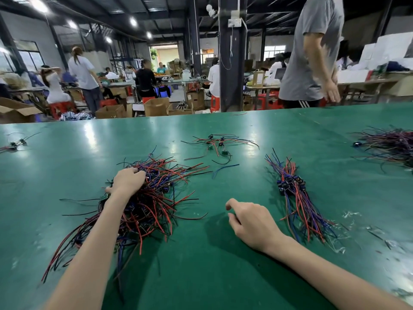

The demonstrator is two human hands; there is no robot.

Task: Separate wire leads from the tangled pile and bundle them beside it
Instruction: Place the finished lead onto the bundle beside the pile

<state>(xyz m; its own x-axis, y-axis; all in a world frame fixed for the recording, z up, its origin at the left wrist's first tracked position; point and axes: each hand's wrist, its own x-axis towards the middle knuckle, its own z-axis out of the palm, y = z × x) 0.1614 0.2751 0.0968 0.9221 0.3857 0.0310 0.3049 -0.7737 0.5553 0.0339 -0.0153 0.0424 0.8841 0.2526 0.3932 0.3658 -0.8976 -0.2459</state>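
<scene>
- Two hands at work: the left hand (pixel 128 181) sits on the tangled pile (pixel 154 211), fingers curled together and dug into its top, clamped on a clump of leads; judged a grip to draw some free
- Right hand (pixel 252 222) rests on the table (pixel 201 271), fingers loosely curled, thumb out, holding nothing; judged ready to take what comes loose
- Pile: thin, limp red, black and blue leads crossing every way, spread beneath and behind the left fingers
- Bundle (pixel 295 198): like leads laid parallel, small dark connectors grouped mid-length, lying near the right knuckles, outboard, apart from the pile
- Table cover: smooth, glossy green
</scene>
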